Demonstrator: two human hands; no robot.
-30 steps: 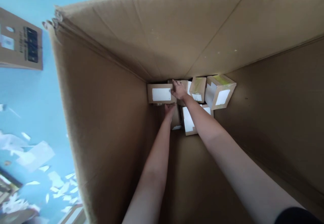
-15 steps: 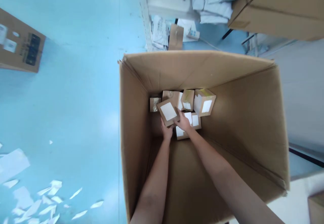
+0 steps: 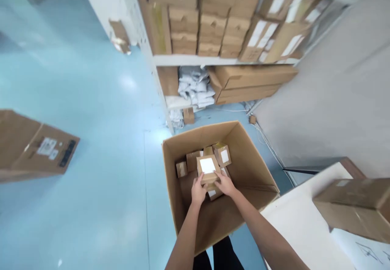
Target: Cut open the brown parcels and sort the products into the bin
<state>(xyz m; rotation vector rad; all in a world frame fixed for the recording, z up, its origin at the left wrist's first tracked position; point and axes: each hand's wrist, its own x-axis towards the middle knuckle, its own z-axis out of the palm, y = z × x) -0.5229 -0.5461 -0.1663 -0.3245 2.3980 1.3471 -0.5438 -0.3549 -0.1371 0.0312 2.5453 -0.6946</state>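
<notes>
Between my two hands is a small cardboard box (image 3: pixel 208 177) with a white label on top, held level above other boxes inside a large open carton (image 3: pixel 173 192). My left hand (image 3: pixel 198 189) grips its near left side, thumb and fingers at the edge. On the near right side my right hand (image 3: pixel 225 183) closes round it. Under and behind it lie several small boxes: one with a white label (image 3: pixel 222 154) at the far right, a taped one (image 3: pixel 182 169) at the left, and another (image 3: pixel 215 192) partly hidden below my hands.
Shelving with stacked cardboard boxes (image 3: pixel 213 26) and grey plastic mailers (image 3: pixel 195 87) stands beyond the carton. A large box (image 3: pixel 39 146) rests on the blue floor at left. At right, a long box (image 3: pixel 353 205) lies on a white surface (image 3: pixel 307 217).
The labelled box has come up off the other boxes in both hands and is now more level. My view has risen and tilted forward, bringing the shelves into sight.
</notes>
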